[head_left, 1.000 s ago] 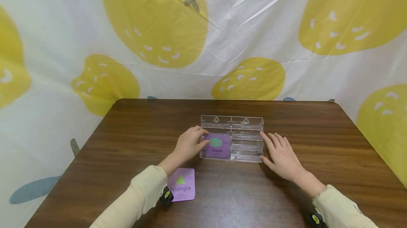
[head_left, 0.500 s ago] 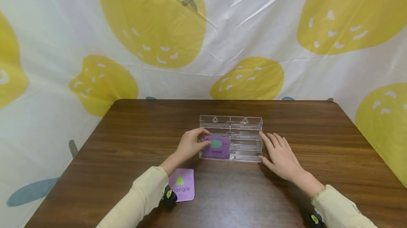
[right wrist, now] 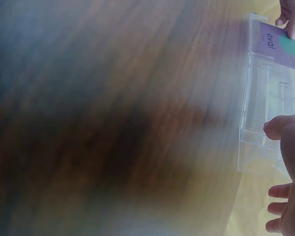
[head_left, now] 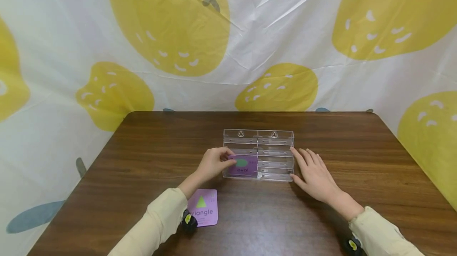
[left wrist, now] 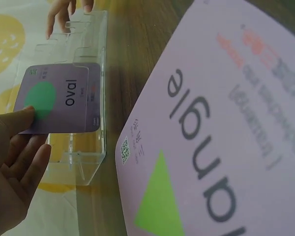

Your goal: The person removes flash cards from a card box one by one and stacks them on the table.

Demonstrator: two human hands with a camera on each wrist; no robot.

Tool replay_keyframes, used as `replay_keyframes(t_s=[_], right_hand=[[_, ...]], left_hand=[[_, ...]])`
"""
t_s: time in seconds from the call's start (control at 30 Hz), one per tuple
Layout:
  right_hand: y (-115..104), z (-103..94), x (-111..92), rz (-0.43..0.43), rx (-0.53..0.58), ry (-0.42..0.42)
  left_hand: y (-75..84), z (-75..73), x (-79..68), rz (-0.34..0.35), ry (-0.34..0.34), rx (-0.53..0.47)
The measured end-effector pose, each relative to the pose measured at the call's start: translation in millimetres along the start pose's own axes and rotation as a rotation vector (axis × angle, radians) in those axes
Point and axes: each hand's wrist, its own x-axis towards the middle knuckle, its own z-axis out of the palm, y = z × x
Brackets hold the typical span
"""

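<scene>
A clear plastic tiered card holder (head_left: 275, 143) with two columns of slots stands on the table. My left hand (head_left: 214, 162) pinches a purple card with a green oval and the word "oval" (head_left: 248, 165) by its left edge, thumb on the front. The card's lower edge sits behind the front wall of the lowest left slot, as the left wrist view shows. My right hand (head_left: 314, 174) rests its thumb and index fingertip at the holder's right side, the fingers extended. A purple "triangle" card (head_left: 207, 208) lies flat near my left forearm, partly covered by the wrist camera.
The brown wooden table (head_left: 160, 129) carries the holder near its middle. Behind it hangs a white cloth (head_left: 200, 93) printed with large yellow fruit.
The oval card tips further back and looks shorter in the head view, its top edge lower. My left hand shifts slightly down with it; the right hand keeps its place at the holder.
</scene>
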Motion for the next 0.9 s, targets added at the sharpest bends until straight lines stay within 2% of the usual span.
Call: replay_keyframes(t_s=[0.37, 0.9], right_hand=[[0, 0.1, 0, -0.007, 0.001, 0.002], [0, 0.8, 0, -0.004, 0.009, -0.005]], left_hand=[[-4.2, -5.7, -0.4, -0.073, 0.030, -0.151], [1.9, -24.7, 0.5, -0.045, 0.101, -0.173]])
